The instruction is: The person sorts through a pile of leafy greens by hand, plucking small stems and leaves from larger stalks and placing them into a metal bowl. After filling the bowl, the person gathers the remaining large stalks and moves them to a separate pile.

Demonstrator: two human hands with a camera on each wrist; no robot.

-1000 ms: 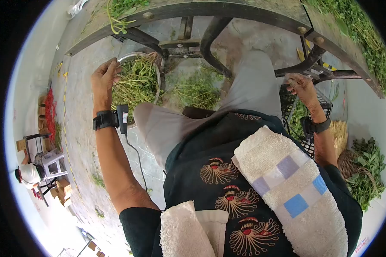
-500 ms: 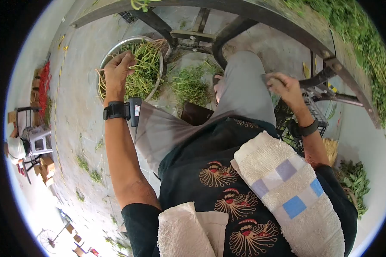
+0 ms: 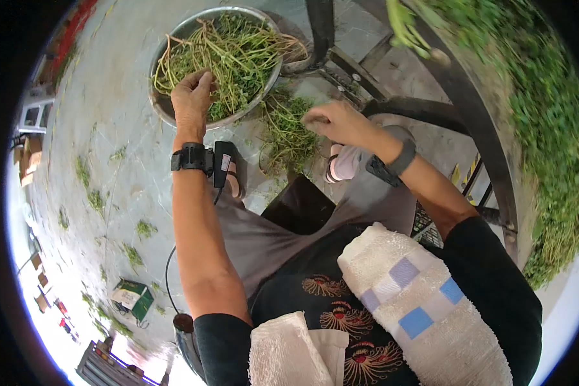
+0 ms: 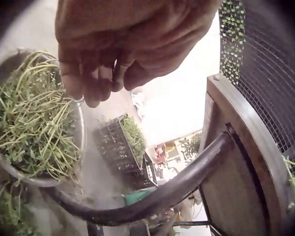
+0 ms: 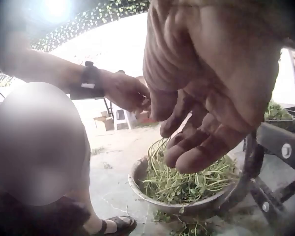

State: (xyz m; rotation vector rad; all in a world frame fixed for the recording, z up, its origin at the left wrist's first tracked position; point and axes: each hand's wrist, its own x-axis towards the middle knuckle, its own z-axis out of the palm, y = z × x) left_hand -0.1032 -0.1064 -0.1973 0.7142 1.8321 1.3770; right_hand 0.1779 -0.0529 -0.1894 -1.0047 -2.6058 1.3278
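Observation:
My left hand (image 3: 193, 96) is over the near left part of a round metal basin (image 3: 165, 110) heaped with long-stemmed green plants (image 3: 228, 61). In the left wrist view its fingers (image 4: 91, 81) hang loosely bent with nothing between them. My right hand (image 3: 341, 122) hovers above the floor to the right of the basin, over the edge of a loose pile of greens (image 3: 289, 138). Its fingers (image 5: 196, 152) are relaxed and half bent in the right wrist view, and no plant shows in them. Behind them the basin's rim (image 5: 155, 200) appears.
A table with a dark metal edge (image 3: 460, 96) curves along the right, bearing a thick heap of greens (image 3: 553, 135). Its bent dark leg (image 4: 162, 201) reaches toward the basin. Black crates (image 4: 119, 142) with greens stand beyond. Scattered sprigs and a green box (image 3: 132, 298) lie on the floor.
My view has turned toward the basin and floor pile. My right hand has swung left from beside the right knee to near the basin. My left hand stays over the basin.

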